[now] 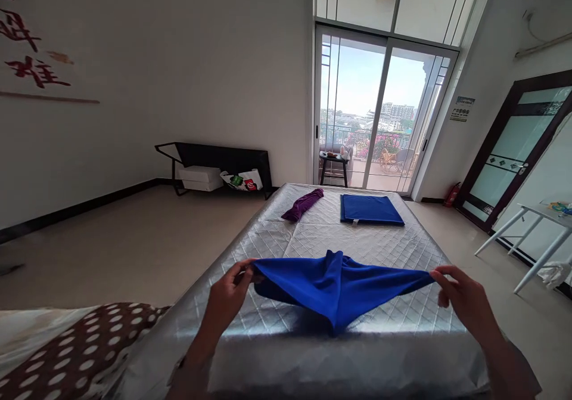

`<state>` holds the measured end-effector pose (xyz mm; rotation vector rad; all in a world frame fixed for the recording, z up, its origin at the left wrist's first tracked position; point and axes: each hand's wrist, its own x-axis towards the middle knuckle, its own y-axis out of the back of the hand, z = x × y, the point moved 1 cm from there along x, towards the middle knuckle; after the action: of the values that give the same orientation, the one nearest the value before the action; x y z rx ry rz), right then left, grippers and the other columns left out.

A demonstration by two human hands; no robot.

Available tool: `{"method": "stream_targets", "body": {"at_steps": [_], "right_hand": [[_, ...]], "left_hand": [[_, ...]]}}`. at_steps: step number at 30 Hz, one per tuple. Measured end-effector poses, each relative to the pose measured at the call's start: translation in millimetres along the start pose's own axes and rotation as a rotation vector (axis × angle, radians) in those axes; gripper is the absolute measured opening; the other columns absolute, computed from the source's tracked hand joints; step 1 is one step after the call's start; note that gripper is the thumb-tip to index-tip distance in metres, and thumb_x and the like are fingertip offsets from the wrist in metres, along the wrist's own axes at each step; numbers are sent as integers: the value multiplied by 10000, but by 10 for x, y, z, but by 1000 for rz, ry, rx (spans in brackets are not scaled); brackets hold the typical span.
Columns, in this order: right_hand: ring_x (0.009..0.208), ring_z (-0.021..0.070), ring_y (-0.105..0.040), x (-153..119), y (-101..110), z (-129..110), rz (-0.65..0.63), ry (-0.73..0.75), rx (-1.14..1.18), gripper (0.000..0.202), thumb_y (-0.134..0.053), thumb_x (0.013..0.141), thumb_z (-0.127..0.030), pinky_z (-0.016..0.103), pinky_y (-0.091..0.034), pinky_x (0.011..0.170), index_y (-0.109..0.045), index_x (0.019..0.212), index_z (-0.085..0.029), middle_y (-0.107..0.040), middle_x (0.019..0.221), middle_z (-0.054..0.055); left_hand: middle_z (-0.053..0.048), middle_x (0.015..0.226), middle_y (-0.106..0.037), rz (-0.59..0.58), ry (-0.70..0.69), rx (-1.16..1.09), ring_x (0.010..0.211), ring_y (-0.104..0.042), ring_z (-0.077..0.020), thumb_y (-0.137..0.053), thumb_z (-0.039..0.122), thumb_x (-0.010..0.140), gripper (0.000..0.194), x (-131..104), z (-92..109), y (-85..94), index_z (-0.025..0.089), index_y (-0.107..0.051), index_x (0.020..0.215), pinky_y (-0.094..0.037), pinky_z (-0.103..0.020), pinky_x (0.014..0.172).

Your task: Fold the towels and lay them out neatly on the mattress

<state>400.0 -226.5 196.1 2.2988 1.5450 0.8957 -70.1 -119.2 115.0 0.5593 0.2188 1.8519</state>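
A bright blue cloth [337, 287] is stretched between my two hands above the near part of a quilted, silvery mattress [384, 328]. My left hand [232, 290] pinches its left corner, and my right hand [462, 295] pinches the right one. The cloth's middle sags and hangs in folds, so I cannot tell its full shape. Farther back on the mattress lie a rolled purple cloth [304, 205] at the left and a flat, folded dark blue item [372, 209] with a small white tag at the right.
A brown polka-dot cloth [67, 349] lies at the lower left. Against the wall stands a black frame [223, 155] with a white box [201, 177] and a bag [243, 180] beneath. Sliding glass doors [379, 114] are behind the mattress. A white-legged table [543, 215] is at the right.
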Motion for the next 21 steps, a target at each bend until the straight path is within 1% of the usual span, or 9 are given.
{"method": "stream_targets", "body": {"at_steps": [2,4,6,9,12,14,16,18,21], "right_hand": [[498,191,-664,43,290,56,113,0,69,522,-654,716,-781,324,-545,471,-689,791,-266,-743,715,51],[576,218,-702,71,534,88,219,21,102,512,-687,677,-785,376,-580,514,-690,766,-280,-769,866,85],[570,224,-697,79,751,97,306,36,66,486,-694,675,-783,409,-584,552,-694,752,-303,-752,754,80],[539,212,-677,61,1050,94,388,65,-84,464,-638,740,-783,408,-543,560,-698,750,-323,-670,548,63],[582,243,-688,34,1300,139,409,108,-297,443,-589,776,-771,400,-523,522,-704,758,-343,-685,568,31],[639,267,-701,22,1412,203,393,164,-378,403,-595,759,-754,401,-542,516,-716,814,-374,-724,653,-4],[695,260,-711,14,1468,266,352,244,-361,375,-630,734,-722,392,-587,577,-716,928,-413,-751,759,-23],[749,239,-719,10,1477,293,312,324,-296,367,-669,714,-691,373,-617,670,-702,973,-433,-757,850,-17],[757,232,-722,18,1438,254,312,336,-284,335,-688,701,-695,358,-624,689,-705,859,-400,-754,851,3]], "left_hand": [[-1,767,-757,139,-49,60,792,-727,-238,-502,617,730,455,68,63,220,256,-651,963,-569,-335,806],[19,854,-762,209,-89,111,848,-720,-218,-526,581,699,394,117,154,418,273,-639,920,-567,-318,827],[39,892,-754,243,-105,179,877,-710,-206,-536,574,674,375,145,263,589,284,-634,890,-558,-322,860],[47,885,-743,302,-114,330,899,-696,-213,-520,619,676,381,145,424,802,301,-639,849,-539,-346,869],[38,921,-744,294,-144,445,857,-693,-201,-520,650,724,375,104,548,959,308,-621,839,-527,-308,747],[43,965,-742,297,-169,482,761,-684,-178,-524,663,749,371,54,623,1034,308,-590,834,-489,-280,615],[58,991,-737,349,-183,491,678,-661,-164,-512,679,769,379,-4,709,1087,312,-571,841,-443,-278,536],[66,953,-732,404,-171,492,643,-645,-169,-498,683,791,382,-43,804,1117,321,-589,873,-443,-292,535],[56,847,-711,421,-129,527,668,-647,-196,-487,664,808,384,0,900,1127,332,-638,928,-486,-326,634]]}}
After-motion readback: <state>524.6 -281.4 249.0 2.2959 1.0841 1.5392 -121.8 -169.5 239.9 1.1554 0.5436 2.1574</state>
